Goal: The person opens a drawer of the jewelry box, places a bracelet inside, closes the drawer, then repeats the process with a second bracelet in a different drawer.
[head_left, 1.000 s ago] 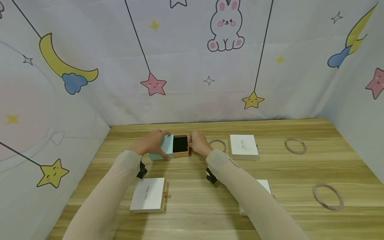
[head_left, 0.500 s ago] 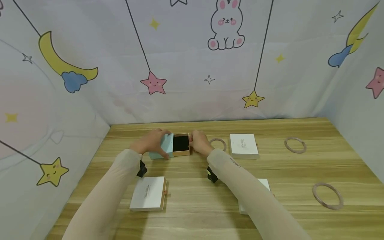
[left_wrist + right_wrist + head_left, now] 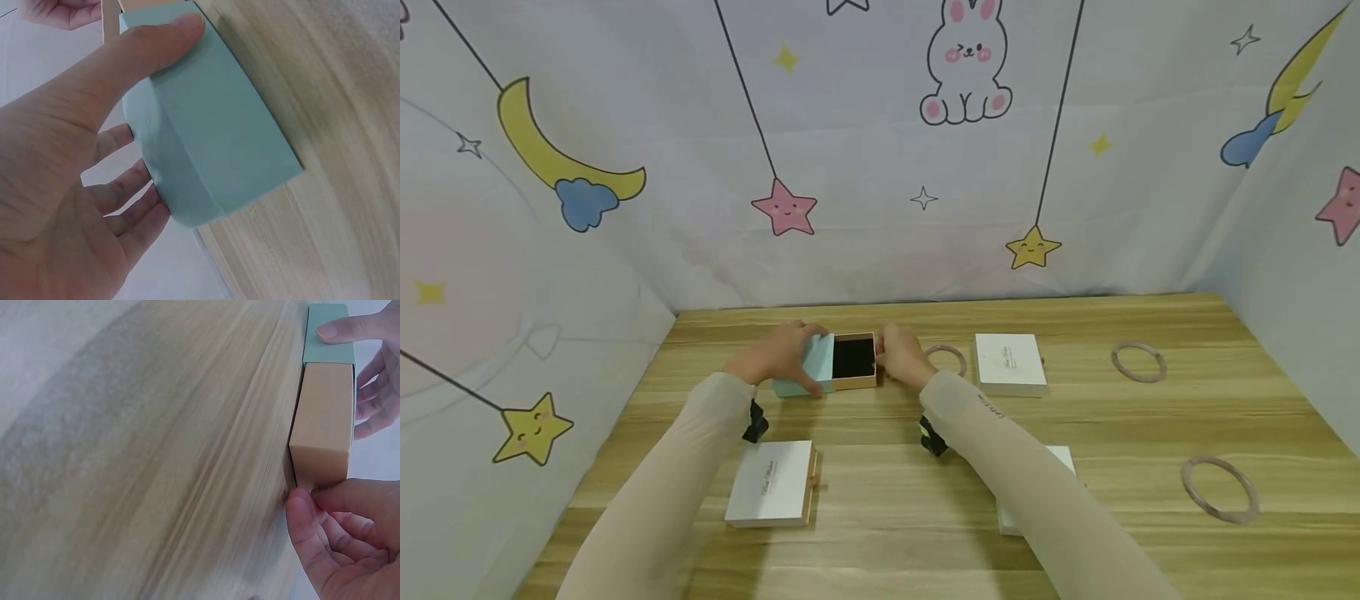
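A pale blue-green drawer-style gift box (image 3: pixel 820 360) lies at the back left of the wooden table. Its tan inner drawer (image 3: pixel 322 412), lined in black, is pulled partly out to the right. My left hand (image 3: pixel 778 354) grips the sleeve from the left, thumb on one side and fingers on the opposite side, plain in the left wrist view. At the drawer's outer end, my right hand (image 3: pixel 901 354) pinches with thumb and index finger; what lies between the fingertips is mostly hidden. Just right of that hand rests a pinkish-grey bangle (image 3: pixel 964 363), partly covered by it.
White boxes with printed lids stand at the front left (image 3: pixel 767 487) and back right (image 3: pixel 1007 362). Another white box (image 3: pixel 1063 456) is partly hidden under my right forearm. Two more bangles lie at right, one farther back (image 3: pixel 1138 380) and one nearer (image 3: pixel 1236 517). A patterned cloth hangs behind.
My right hand has shifted slightly rightward, and the drawer has slid a little farther out of the sleeve. The left hand keeps its grip in the same place.
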`<state>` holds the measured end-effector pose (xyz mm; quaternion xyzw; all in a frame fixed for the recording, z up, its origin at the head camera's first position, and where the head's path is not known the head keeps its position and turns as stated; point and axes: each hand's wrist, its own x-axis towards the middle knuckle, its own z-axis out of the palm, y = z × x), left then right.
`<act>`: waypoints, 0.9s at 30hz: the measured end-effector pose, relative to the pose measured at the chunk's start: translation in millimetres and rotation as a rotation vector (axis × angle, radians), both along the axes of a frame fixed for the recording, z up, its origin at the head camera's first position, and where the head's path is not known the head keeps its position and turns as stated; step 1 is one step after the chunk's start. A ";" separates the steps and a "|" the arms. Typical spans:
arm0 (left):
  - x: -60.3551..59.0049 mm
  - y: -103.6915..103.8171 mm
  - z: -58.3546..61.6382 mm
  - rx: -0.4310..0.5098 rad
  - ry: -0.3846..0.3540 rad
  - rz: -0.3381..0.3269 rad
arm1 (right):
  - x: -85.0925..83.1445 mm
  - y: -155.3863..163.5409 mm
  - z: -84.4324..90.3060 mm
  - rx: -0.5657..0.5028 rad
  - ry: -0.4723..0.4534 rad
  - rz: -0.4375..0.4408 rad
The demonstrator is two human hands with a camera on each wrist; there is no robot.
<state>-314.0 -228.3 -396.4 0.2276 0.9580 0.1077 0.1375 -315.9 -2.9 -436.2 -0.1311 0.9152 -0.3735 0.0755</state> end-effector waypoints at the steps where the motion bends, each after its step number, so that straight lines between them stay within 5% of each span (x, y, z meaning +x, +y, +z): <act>1: 0.0 0.0 -0.2 -0.001 0.000 0.000 | 0.2 0.2 -0.1 0.001 0.000 0.000; 27: 0.7 0.2 -0.5 0.015 -0.003 0.001 | 4.8 7.1 2.7 -0.009 -0.009 -0.001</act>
